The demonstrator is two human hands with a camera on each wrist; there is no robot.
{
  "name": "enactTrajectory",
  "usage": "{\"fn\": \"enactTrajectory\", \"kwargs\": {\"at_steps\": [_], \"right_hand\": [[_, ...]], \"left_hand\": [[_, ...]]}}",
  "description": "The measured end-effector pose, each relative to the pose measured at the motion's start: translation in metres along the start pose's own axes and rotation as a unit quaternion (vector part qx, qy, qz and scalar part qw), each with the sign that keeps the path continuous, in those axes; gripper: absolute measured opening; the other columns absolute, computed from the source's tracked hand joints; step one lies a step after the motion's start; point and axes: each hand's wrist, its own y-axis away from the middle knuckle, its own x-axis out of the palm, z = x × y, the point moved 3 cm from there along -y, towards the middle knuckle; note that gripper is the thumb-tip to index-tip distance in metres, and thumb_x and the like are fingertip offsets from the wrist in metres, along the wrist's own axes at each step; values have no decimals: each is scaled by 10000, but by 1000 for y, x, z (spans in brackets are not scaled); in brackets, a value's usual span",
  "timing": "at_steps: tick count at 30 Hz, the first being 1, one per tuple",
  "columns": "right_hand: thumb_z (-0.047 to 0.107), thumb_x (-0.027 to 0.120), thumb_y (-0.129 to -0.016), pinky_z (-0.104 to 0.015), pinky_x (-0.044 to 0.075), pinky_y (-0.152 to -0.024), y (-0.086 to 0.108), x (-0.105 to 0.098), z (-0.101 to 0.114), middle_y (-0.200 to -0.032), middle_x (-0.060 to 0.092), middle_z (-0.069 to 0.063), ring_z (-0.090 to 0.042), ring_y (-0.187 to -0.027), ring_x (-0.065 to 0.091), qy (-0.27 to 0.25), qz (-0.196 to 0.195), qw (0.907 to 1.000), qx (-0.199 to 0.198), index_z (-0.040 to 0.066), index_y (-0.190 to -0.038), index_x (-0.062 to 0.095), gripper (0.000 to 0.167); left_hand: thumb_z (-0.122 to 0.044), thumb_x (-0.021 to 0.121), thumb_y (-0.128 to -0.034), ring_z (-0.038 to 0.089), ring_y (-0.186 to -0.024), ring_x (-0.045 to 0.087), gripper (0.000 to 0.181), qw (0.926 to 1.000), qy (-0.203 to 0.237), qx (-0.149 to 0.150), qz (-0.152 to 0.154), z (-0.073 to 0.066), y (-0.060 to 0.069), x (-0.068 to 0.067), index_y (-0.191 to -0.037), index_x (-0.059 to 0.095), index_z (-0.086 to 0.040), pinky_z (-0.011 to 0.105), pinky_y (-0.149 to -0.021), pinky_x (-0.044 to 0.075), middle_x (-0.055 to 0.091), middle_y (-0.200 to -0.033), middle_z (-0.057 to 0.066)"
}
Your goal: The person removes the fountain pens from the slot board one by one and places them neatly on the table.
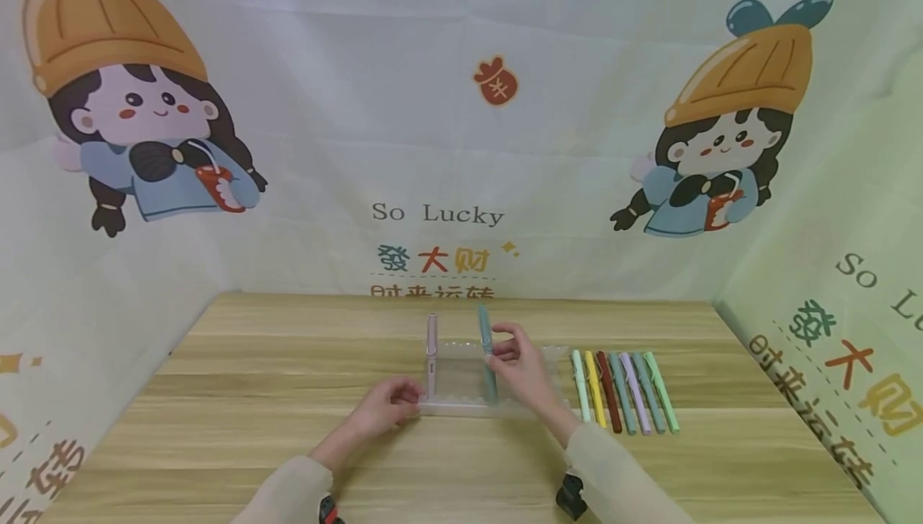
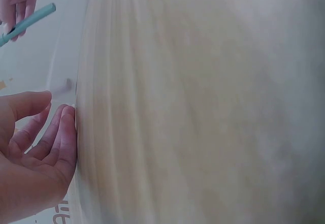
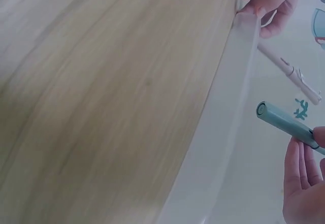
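My right hand (image 1: 522, 368) pinches a teal pen (image 1: 485, 332) between thumb and fingers. The pen is nearly upright over a clear tray with a scalloped rim and a white front edge (image 1: 457, 409). In the right wrist view, the teal pen's round end (image 3: 261, 109) points toward the tray's front strip (image 3: 216, 127), apart from it. A pale pink pen (image 1: 432, 356) appears upright at the tray's left end. My left hand (image 1: 392, 405) touches that end with its fingertips; its thumb stands apart from the fingers in the left wrist view.
To the right of the tray, several pens lie side by side on the wooden table (image 1: 216, 396): pale mint, yellow (image 1: 595, 388), dark red (image 1: 609, 392), teal, lilac (image 1: 635, 392) and green (image 1: 662, 392). A printed cloth (image 1: 447, 139) hangs behind the table.
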Motion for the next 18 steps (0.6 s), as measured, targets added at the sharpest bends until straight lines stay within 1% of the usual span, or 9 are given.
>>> {"fn": "enactTrajectory", "kwargs": {"at_steps": [4, 6, 11, 15, 18], "right_hand": [[-79, 595, -768, -396, 481, -672, 8, -12, 12, -852, 592, -194, -324, -780, 565, 119, 29, 9999, -23, -41, -1135, 467, 390], [-60, 600, -777, -377, 481, -670, 8, -18, 7, -852, 593, -166, -297, -781, 566, 236, 38, 9997, 2, -25, -1141, 469, 389], [11, 630, -785, -324, 479, -665, 5, -32, -12, -849, 596, -66, -199, -775, 569, 527, -24, 9983, 239, 60, -1150, 491, 394], [28, 641, -779, -338, 479, -655, 6, -44, -17, -847, 605, -55, -198, -774, 575, 734, -150, 9967, 303, 82, -1142, 508, 390], [25, 632, -784, -343, 477, -659, 8, -53, -20, -865, 603, -75, -207, -791, 571, 780, -163, 9961, 390, 88, -1153, 508, 394]], "left_hand": [[54, 539, -796, 193, -734, 523, 188, 10000, 18, -6, 5, -2, 1, 0, -972, 519, 116, 311, -584, 467, 548, -843, 118], [53, 539, -798, 188, -734, 523, 188, 10000, 19, -29, 4, -2, 1, 0, -974, 520, 116, 312, -585, 467, 549, -846, 119], [49, 542, -799, 176, -728, 520, 195, 10000, 17, -7, 19, -2, 1, 0, -979, 517, 121, 307, -577, 465, 551, -852, 128], [41, 546, -801, 174, -722, 518, 199, 10000, 17, 35, 20, -3, 1, 0, -979, 514, 126, 304, -567, 463, 551, -855, 138], [35, 550, -804, 181, -727, 518, 200, 10000, 48, 3, 12, -3, 2, 0, -982, 516, 120, 313, -573, 463, 551, -857, 130]]}}
